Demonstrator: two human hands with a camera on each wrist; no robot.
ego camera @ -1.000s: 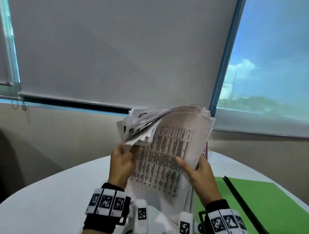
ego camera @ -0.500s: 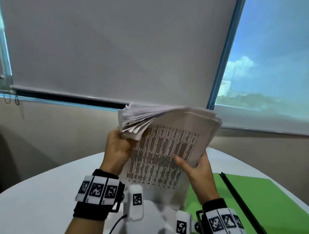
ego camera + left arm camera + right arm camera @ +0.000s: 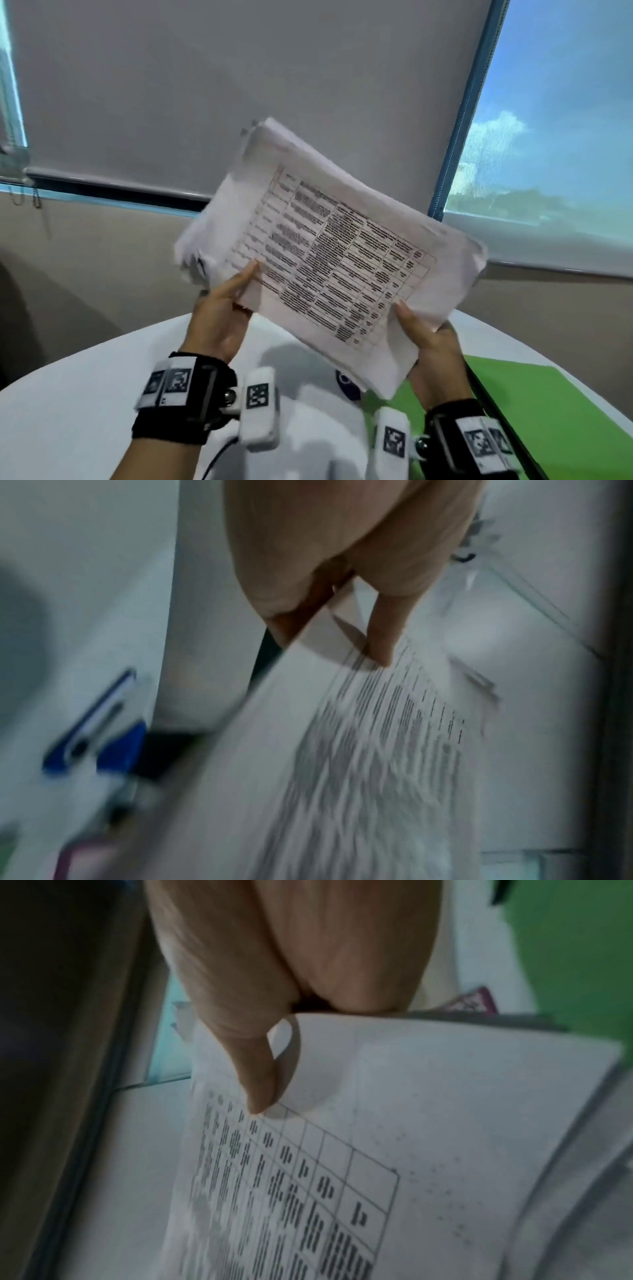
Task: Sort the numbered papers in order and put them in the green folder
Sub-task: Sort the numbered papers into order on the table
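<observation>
A thick stack of papers [image 3: 329, 253] with a printed table on top is held up in the air above the white table [image 3: 75, 404], tilted down to the right. My left hand [image 3: 222, 308] pinches its lower left edge, thumb on the top sheet. My right hand [image 3: 428, 339] grips the lower right edge, thumb [image 3: 260, 1080] pressed on the table print. The left wrist view shows my thumb [image 3: 380, 631] on the blurred papers [image 3: 342, 764]. The green folder [image 3: 548, 404] lies open on the table at the lower right, under my right wrist.
A grey roller blind [image 3: 239, 85] hangs behind, with a blue window frame [image 3: 462, 113] to its right. A blue and white object [image 3: 346, 383] lies on the table under the stack. Something purple [image 3: 476, 1001] shows near the folder in the right wrist view.
The fanned sheets have closed into one stack. The stack has turned and now tilts down to the right, raised higher. My left hand moved from the upper left corner to the lower left edge.
</observation>
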